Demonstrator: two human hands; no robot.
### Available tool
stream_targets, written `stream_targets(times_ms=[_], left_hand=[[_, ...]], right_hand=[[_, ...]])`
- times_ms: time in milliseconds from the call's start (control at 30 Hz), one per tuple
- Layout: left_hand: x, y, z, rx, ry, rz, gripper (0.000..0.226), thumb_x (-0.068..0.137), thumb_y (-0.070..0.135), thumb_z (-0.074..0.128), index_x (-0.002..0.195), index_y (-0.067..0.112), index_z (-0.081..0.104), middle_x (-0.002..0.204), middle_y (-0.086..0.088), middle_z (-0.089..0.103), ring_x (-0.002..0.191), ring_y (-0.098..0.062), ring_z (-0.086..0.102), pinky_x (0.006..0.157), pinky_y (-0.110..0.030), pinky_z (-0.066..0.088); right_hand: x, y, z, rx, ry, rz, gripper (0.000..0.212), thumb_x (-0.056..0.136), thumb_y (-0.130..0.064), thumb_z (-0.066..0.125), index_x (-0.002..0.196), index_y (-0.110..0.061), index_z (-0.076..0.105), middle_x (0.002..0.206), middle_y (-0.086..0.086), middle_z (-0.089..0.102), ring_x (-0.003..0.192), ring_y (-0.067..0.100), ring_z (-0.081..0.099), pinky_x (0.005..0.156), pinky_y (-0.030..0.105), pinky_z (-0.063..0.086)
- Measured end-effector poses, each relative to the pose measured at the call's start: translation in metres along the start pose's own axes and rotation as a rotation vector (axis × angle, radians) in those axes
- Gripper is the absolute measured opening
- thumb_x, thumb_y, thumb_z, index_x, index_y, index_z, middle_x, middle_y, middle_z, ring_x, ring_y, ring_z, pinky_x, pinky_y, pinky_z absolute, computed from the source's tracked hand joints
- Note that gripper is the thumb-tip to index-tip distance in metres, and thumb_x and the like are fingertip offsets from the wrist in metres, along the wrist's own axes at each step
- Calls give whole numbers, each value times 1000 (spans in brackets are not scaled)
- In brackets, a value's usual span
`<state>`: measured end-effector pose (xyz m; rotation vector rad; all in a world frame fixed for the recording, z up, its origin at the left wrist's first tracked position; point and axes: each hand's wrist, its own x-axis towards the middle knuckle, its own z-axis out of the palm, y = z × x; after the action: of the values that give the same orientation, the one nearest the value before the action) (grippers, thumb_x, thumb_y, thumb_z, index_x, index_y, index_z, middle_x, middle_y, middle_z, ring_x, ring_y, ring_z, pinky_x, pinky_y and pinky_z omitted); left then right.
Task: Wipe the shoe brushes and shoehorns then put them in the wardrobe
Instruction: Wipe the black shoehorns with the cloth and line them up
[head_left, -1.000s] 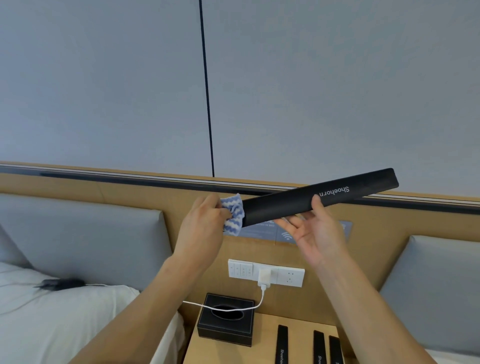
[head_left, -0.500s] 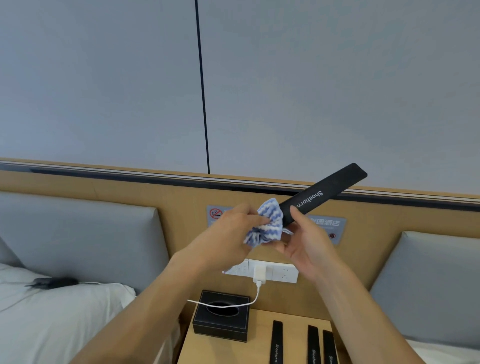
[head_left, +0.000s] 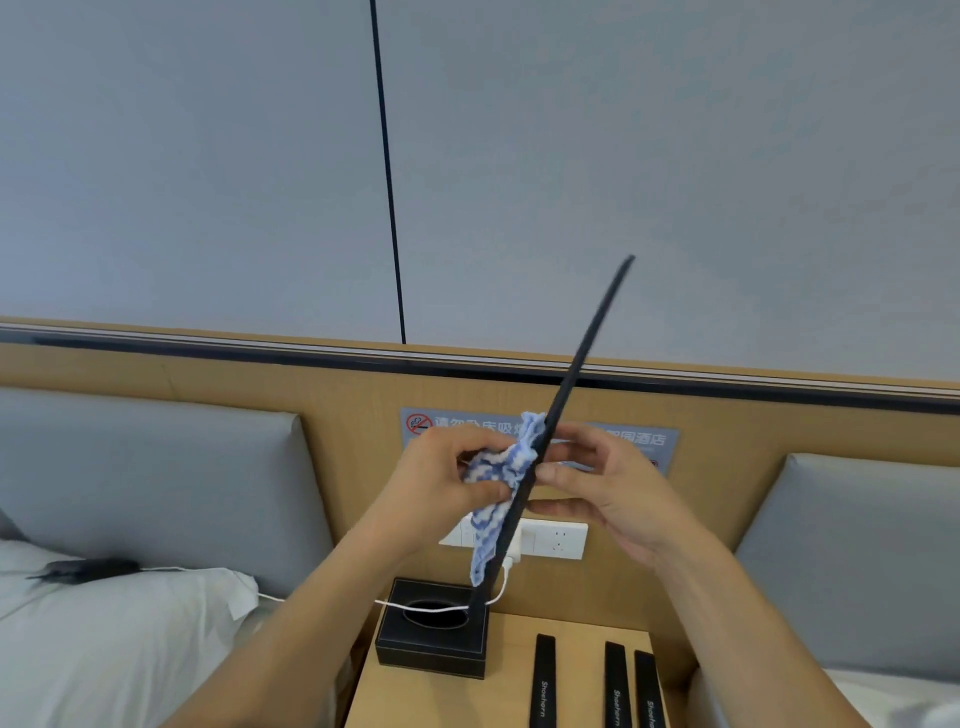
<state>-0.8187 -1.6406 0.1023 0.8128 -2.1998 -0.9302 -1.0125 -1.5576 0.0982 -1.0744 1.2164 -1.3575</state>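
Head view, the only camera. Task status: wiping stage, nothing stored yet as far as visible. One shoehorn (head_left: 566, 410) is in hand, seen edge-on, tilted from lower left to upper right, its low end in front of the tissue box (head_left: 431, 642), its top end against the grey wall (head_left: 208, 156). Three more shoehorns (head_left: 544, 680) lie side by side on the bedside table (head_left: 509, 686), near its right edge. I cannot tell whether they have been wiped. No shoe brushes and no wardrobe in view. Judgement: most of the task is left, namely the rest of the wiping and all the putting away.

Hand pose: left hand (head_left: 441, 480) is raised at chest height, fingers curled and pinching a blue-and-white cloth (head_left: 493, 499), which is pressed against the left side of the shoehorn and hangs down along it. Right hand (head_left: 608, 483) is opposite, thumb and fingertips pinching the shoehorn at mid-length from the right. Both forearms rise from the bottom edge of the view.

Other: white cable (head_left: 426, 608) runs across the tissue box to the wall socket (head_left: 558, 540); bed pillow (head_left: 114, 613) on the left.
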Motion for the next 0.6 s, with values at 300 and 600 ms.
stream_targets(times_ms=[300, 600], left_hand=[[-8, -9, 0, -252, 90, -104, 24, 81, 9, 76, 98, 24, 74, 92, 9, 75, 86, -9, 71, 75, -24, 59], [-13, -17, -8, -176, 311, -163, 26, 82, 10, 74, 100, 29, 71, 93, 10, 75, 86, -7, 71, 80, -34, 59]], right_hand=[[2, 1, 11, -185, 85, -21, 26, 84, -13, 77, 107, -8, 65, 97, 15, 72, 87, 27, 74, 72, 37, 63], [0, -2, 7, -63, -19, 14, 21, 95, -8, 63, 116, -13, 61, 106, 7, 76, 98, 24, 73, 75, 34, 59]])
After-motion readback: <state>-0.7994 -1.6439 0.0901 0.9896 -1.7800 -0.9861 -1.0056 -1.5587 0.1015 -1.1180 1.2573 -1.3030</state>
